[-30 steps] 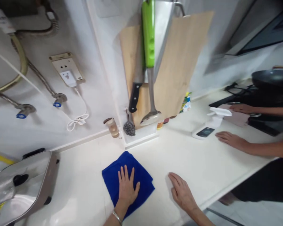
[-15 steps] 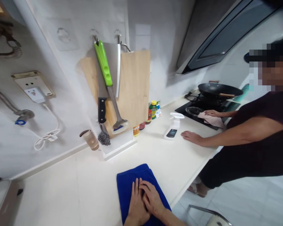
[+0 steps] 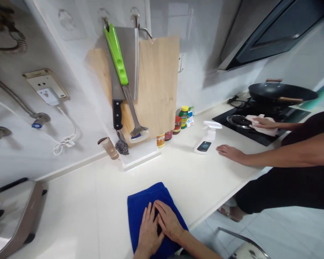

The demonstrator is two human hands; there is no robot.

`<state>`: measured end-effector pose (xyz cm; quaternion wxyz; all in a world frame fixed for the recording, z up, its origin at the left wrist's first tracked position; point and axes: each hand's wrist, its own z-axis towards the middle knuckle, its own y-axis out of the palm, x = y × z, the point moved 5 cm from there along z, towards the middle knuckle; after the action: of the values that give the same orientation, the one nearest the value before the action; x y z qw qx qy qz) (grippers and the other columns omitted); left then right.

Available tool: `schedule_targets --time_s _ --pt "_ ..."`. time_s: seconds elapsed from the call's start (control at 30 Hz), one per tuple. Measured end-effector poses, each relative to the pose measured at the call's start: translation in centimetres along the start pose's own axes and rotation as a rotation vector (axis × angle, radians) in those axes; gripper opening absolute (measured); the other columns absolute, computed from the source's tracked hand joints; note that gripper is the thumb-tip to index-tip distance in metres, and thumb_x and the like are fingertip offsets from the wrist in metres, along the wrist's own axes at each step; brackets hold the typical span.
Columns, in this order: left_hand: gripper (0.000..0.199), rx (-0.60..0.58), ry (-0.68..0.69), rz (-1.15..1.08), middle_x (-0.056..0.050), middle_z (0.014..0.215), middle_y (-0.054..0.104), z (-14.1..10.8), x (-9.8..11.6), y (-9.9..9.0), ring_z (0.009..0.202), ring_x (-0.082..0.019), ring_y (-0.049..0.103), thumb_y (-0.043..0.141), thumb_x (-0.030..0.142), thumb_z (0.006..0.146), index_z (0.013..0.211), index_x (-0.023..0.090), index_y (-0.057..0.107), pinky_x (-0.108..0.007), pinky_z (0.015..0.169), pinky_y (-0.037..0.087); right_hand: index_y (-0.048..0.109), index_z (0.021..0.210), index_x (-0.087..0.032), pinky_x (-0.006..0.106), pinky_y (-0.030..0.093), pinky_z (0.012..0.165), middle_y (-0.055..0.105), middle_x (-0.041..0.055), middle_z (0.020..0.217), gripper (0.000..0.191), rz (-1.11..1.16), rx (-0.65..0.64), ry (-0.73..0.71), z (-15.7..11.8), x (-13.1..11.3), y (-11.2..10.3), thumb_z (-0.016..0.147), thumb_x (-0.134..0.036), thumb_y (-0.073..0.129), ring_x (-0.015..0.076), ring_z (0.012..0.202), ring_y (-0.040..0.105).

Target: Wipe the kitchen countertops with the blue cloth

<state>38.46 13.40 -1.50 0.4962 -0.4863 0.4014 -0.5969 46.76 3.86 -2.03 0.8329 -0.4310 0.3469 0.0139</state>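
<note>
Cookware with a clear lid stands far left on the counter; a white plug in the wall bears marks too blurred to read. Further right, a black-handled knife and a green-handled ladle hang before a wooden board; a knock could drop the blade towards the hands. Below, a blue cloth lies on the counter, reaching its front edge. The left hand rests palm down on it, fingers nearly straight; the right hand meets it, fingertips together, neither visibly gripping. Pushing too hard forward or sideways could bunch the cloth or slide it over the edge. Jars carry coloured labels, illegible here. On the spray bottle, pale lettering on a dark label is too small to read; a sweep by the co-worker's hand just beside could topple it.
</note>
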Motion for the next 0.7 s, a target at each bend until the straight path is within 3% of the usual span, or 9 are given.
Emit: schedule_targets --time_s 0.1,0.2,0.4,0.57,0.7 --pt "0.065 -0.013 -0.077 0.076 -0.007 0.167 0.025 -2.1 -0.9 -1.7 0.153 -0.031 0.025 0.056 0.031 0.094 0.155 0.03 0.035 -0.056 0.118 0.043 0.049 0.147 -0.016 0.043 0.048 0.114 0.051 0.0139 0.148 0.055 0.075 -0.01 -0.062 -1.0 0.1 -0.3 0.094 -0.012 0.037 0.0215 0.139 0.047" --pt "0.063 0.005 -0.236 0.17 -0.004 0.167 0.026 -5.3 -2.3 -3.6 0.153 -0.029 0.026 0.051 0.033 0.098 0.157 0.034 0.03 -0.056 0.116 0.044 0.051 0.146 -0.018 0.044 0.049 0.113 0.054 0.0142 0.144 0.053 0.12 0.052 -0.041 -2.4 2.1 -1.6 0.094 -0.013 0.037 0.0221 0.135 0.051" --pt "0.058 0.021 -0.671 0.286 -0.005 0.165 0.032 -14.7 -4.3 -6.4 0.152 -0.029 0.028 0.047 0.035 0.099 0.156 0.034 0.033 -0.055 0.119 0.041 0.057 0.138 -0.023 0.048 0.05 0.112 0.055 0.011 0.144 0.043 0.18 0.016 -0.076 -4.3 4.9 -2.7 0.098 -0.022 0.041 0.0254 0.132 0.055" --pt "0.055 0.031 -0.998 0.339 -0.006 0.164 0.034 -22.3 -2.3 -7.8 0.152 -0.03 0.028 0.046 0.035 0.1 0.154 0.033 0.036 -0.055 0.119 0.039 0.06 0.133 -0.023 0.052 0.053 0.106 0.055 0.0119 0.144 0.042 0.237 -0.064 -0.114 -5.4 6.4 -2.2 0.096 -0.03 0.044 0.0318 0.128 0.058" --pt "0.056 0.038 -1.2 0.347 -0.008 0.164 0.031 -25.7 -0.3 -7.8 0.152 -0.031 0.026 0.048 0.036 0.1 0.155 0.032 0.036 -0.057 0.12 0.037 0.063 0.131 -0.024 0.048 0.062 0.091 0.058 0.0144 0.14 0.044 0.305 -0.129 -0.184 -5.7 9.1 -1.1 0.089 -0.035 0.051 0.035 0.119 0.063"
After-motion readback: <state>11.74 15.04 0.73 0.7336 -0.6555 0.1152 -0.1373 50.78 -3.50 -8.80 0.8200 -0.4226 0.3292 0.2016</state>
